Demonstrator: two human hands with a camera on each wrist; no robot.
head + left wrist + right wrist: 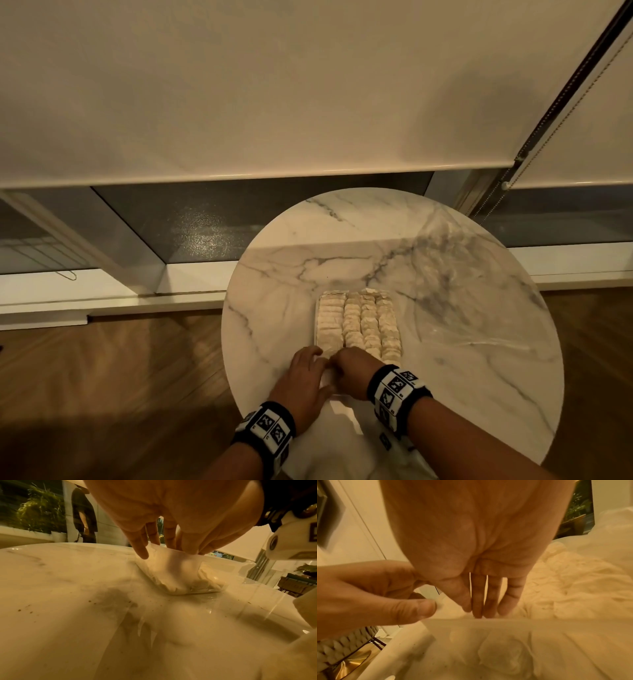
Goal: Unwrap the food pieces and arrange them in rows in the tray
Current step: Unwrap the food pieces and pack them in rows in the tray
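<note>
Left hand: at the tray's near left corner, fingers curled down, pinching a thin sheet of wrapping film.
Tray: near the middle of the round marble worktop, long side running away from the person; pale food pieces fill it in four rows.
Right hand: touching the left one at the near edge, fingers straight and together, tips pressed down at the tray rim; grips nothing I can see.
Worktop right half: crumpled clear film lies there; bare marble at far and left edges.
</note>
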